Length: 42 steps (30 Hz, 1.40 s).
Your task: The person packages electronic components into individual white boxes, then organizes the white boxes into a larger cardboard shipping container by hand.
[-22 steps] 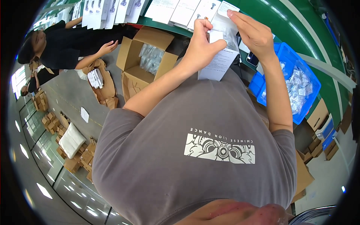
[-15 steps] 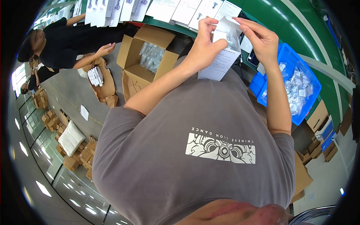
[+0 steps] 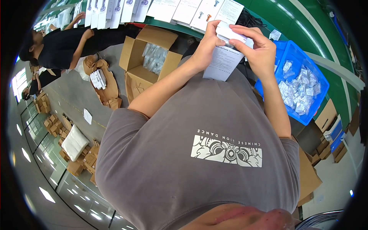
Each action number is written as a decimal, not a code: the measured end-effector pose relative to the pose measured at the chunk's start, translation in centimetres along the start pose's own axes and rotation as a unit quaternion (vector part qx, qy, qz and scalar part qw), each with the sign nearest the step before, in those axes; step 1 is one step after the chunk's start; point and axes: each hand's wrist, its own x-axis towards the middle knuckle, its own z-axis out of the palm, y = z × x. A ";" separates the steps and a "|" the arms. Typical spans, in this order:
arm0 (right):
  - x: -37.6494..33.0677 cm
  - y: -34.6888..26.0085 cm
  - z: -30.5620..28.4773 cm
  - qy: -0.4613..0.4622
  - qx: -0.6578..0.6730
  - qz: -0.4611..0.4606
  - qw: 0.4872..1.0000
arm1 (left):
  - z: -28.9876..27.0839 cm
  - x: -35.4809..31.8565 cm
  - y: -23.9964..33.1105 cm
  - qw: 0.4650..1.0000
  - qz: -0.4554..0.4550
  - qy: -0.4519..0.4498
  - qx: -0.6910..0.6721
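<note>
A small white printed carton [image 3: 223,64] is held upright between my hands, its lower end against my shirt. My left hand [image 3: 207,48] grips its left side near the top, thumb and index finger at the opening. My right hand [image 3: 258,48] pinches the white top flap [image 3: 231,32] between thumb and fingers, and the flap is folded partly over the opening. What lies inside the carton is mostly hidden by the flap and my fingers.
White cartons [image 3: 209,14] line the green table edge, near black cables [image 3: 251,19]. A blue bin [image 3: 324,92] of small clear packets stands at the right. At left are an open cardboard box [image 3: 140,73] of clear bags and a person [image 3: 57,51] in black.
The raised top flap has been bent down over the carton's opening. My right hand has moved left and down with it. The person at the left has drawn an arm back.
</note>
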 end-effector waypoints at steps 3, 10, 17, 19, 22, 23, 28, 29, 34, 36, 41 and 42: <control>0.8 1.1 -0.5 0.025 0.120 0.072 0.990 | 0.3 -0.1 0.5 1.000 -0.007 -0.015 0.024; 2.4 1.4 -1.8 0.070 0.105 0.123 0.984 | 2.2 0.7 4.5 0.988 -0.092 0.023 0.122; 2.8 0.2 -1.1 -0.039 0.090 0.115 0.989 | -0.2 2.6 4.3 0.964 -0.232 -0.019 0.131; 2.8 0.2 -1.3 -0.057 0.080 0.120 0.988 | -0.2 2.5 4.2 0.965 -0.235 -0.019 0.117; 2.8 -0.6 -1.5 -0.103 0.054 0.130 0.985 | 0.1 2.2 4.2 0.967 -0.240 -0.017 0.087; 2.8 -0.8 -1.6 -0.102 0.055 0.130 0.985 | 0.5 1.9 4.4 0.966 -0.239 -0.007 0.093; 1.3 -1.6 -1.4 -0.158 -0.031 0.076 0.984 | 1.1 1.3 4.5 0.971 -0.228 0.031 0.060; 0.9 -1.6 -1.0 -0.140 -0.053 0.071 0.986 | 1.0 1.2 4.5 0.973 -0.222 0.041 0.038; -0.1 -1.2 0.2 -0.132 -0.086 0.025 0.987 | -0.3 0.4 1.6 0.984 -0.130 0.065 -0.104; -0.4 -1.2 0.3 -0.138 -0.109 0.007 0.984 | -0.2 0.1 1.4 0.983 -0.139 0.077 -0.088; -0.8 -0.2 0.2 -0.160 -0.167 -0.022 0.973 | -0.1 0.6 1.5 0.964 -0.208 0.113 -0.125; -0.8 0.1 0.0 -0.163 -0.175 -0.016 0.971 | -0.5 0.8 1.1 0.963 -0.207 0.116 -0.127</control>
